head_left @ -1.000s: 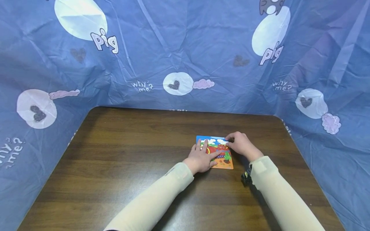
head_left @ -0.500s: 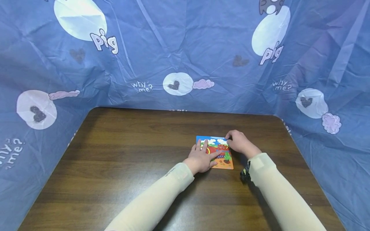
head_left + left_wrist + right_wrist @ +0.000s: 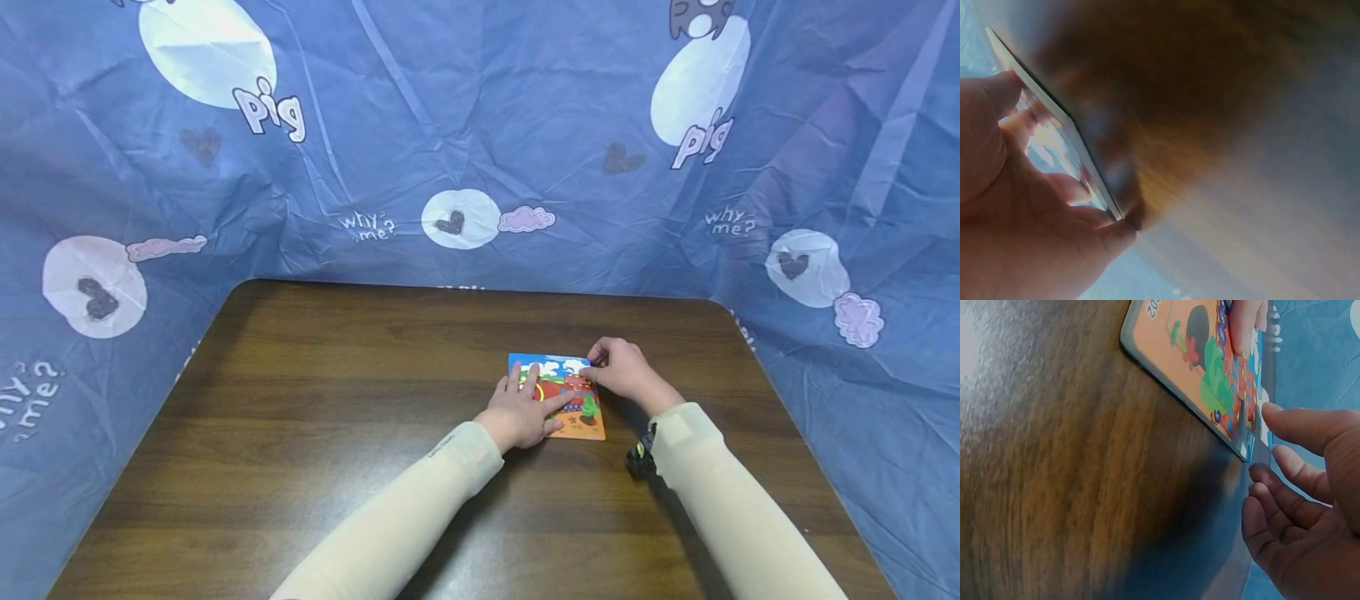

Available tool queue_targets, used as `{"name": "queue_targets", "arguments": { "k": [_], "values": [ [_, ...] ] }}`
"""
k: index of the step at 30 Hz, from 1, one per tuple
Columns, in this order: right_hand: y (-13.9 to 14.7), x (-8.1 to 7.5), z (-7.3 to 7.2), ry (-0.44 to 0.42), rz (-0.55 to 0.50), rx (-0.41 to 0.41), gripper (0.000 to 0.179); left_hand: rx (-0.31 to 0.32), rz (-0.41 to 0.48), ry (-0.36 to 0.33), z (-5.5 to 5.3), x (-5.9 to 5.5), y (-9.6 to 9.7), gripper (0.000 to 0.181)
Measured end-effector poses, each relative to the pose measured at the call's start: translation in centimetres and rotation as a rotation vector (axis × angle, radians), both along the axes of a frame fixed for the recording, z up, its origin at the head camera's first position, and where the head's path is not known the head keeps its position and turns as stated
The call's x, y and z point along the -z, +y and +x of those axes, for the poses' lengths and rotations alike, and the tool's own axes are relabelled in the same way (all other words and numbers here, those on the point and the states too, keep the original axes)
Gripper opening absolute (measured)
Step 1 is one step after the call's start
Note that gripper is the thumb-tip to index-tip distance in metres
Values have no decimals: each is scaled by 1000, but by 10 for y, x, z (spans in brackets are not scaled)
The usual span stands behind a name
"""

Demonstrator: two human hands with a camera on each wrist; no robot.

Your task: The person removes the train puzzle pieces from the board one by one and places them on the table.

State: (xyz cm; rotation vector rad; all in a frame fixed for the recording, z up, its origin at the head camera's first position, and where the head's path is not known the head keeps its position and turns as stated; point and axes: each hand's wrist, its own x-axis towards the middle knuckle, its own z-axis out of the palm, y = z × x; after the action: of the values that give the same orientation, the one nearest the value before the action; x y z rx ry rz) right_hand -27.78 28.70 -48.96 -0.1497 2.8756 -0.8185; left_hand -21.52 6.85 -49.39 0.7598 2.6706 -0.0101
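A square picture board [image 3: 581, 427] lies flat on the table, with blue sky, white clouds, a red shape and a green plant on orange ground. My left hand [image 3: 517, 414] rests on its left part with the fingers spread, covering some of the picture. At the board's far right corner is my right hand [image 3: 622, 371], its fingers bent. In the right wrist view, the thumb [image 3: 1300, 427] reaches the board's corner, and the index fingertip lies beside it, a little apart. Whether they pinch anything is unclear. The left wrist view shows the board's edge [image 3: 1072, 128] next to the left fingers.
The dark brown wooden table [image 3: 337, 383] has rounded far corners. Behind and beside it hangs a blue printed cloth [image 3: 465, 108]. A small black object [image 3: 640, 458] shows by the right sleeve cuff.
The left hand and board stay in place. My right hand has shifted slightly at the far right corner, and its thumb now reaches further left over the board's edge.
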Motion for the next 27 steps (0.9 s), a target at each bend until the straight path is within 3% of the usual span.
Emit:
{"name": "queue_targets", "arguments": {
  "k": [7,15,27],
  "values": [
    [0,0,1,3,-57,3,29,-4,8,-12,-1,1,0,56],
    [0,-1,2,-51,-143,18,28,-15,25,-35,-2,4,0,57],
    [5,3,4,-75,-221,3,25,-10,17,-20,-1,4,-1,57]
  ]
}}
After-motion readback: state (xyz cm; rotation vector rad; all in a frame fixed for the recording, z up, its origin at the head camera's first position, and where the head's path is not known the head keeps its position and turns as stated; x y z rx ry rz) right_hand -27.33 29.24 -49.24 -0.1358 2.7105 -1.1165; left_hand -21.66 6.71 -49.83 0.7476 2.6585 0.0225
